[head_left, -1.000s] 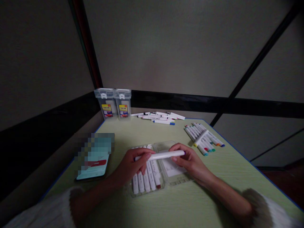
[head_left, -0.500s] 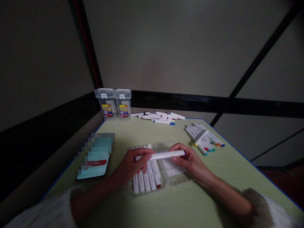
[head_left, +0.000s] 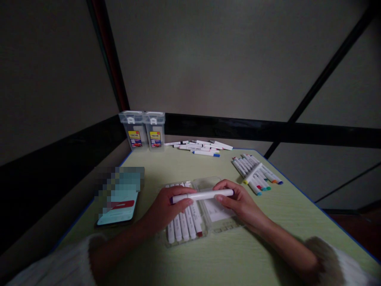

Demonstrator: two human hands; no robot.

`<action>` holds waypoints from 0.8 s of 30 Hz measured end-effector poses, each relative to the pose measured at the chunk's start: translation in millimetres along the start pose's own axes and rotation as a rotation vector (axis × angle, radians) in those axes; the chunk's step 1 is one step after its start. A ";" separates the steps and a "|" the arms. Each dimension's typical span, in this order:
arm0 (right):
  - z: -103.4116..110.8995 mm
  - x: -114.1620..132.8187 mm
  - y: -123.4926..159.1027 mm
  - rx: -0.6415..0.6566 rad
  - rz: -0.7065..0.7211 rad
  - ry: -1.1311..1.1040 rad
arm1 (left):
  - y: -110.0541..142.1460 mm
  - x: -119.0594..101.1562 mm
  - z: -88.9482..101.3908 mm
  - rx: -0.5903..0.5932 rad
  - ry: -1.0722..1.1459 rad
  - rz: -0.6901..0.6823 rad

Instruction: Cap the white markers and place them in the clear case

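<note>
I hold a white marker (head_left: 203,195) level between both hands, just above an open clear plastic case (head_left: 208,183). My left hand (head_left: 166,208) pinches its left end, which shows a dark cap. My right hand (head_left: 238,200) pinches the right end. Several white markers (head_left: 184,222) lie side by side in the left half of the case, under my left hand. The right half of the case holds only a printed sheet (head_left: 216,210).
A phone (head_left: 117,206) with a lit screen lies to the left. Two upright clear marker boxes (head_left: 143,129) stand at the far left corner. Loose markers (head_left: 202,147) lie at the far edge, and a row of coloured-tip markers (head_left: 257,174) lies to the right on the green table (head_left: 232,254).
Both hands and the marker have sunk slightly towards the case. My left fingers have shifted on the marker's left end, so its dark cap shows more.
</note>
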State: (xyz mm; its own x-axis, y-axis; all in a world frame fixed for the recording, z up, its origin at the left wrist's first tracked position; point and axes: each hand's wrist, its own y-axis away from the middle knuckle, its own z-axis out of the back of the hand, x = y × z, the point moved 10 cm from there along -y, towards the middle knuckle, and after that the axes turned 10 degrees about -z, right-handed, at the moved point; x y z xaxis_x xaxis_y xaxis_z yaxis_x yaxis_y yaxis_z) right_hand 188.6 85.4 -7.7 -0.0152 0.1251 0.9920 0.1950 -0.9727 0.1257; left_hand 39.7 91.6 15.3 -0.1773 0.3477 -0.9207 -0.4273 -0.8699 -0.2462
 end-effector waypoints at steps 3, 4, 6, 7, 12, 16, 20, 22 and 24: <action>0.1 0.2 0.0 -0.006 -0.001 0.017 | 0.2 3.2 -1.2 0.004 0.023 0.015; 0.3 0.5 0.0 -0.011 -0.001 0.026 | 0.2 4.7 -1.9 0.007 0.035 0.017; 0.0 1.2 -0.3 -0.013 0.003 0.036 | 0.4 7.2 -3.6 0.016 0.060 0.014; -0.5 2.2 -0.4 -0.010 0.011 0.037 | 0.7 9.0 -4.0 0.015 0.073 0.019; -7.3 5.2 -0.1 0.060 0.041 -0.008 | 2.4 11.7 -5.5 0.025 0.105 0.045; -9.6 3.7 1.4 0.086 0.025 -0.020 | 2.2 11.9 -5.2 0.021 0.137 0.059; -9.8 4.4 2.7 0.089 0.034 -0.014 | 2.3 13.0 -4.9 0.019 0.140 0.058; -9.9 5.1 2.8 0.092 0.041 -0.011 | 2.6 13.8 -4.5 0.016 0.136 0.068; -10.4 5.6 2.9 0.101 0.044 -0.016 | 2.6 13.9 -3.8 0.011 0.134 0.074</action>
State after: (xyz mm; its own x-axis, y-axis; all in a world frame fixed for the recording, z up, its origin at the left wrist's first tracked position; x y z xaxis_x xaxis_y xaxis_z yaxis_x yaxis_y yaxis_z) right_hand 178.9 81.3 -1.7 0.0109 0.0865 0.9962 0.2930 -0.9528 0.0795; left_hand 39.5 92.8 0.7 -0.0890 0.2320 -0.9686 -0.4273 -0.8873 -0.1733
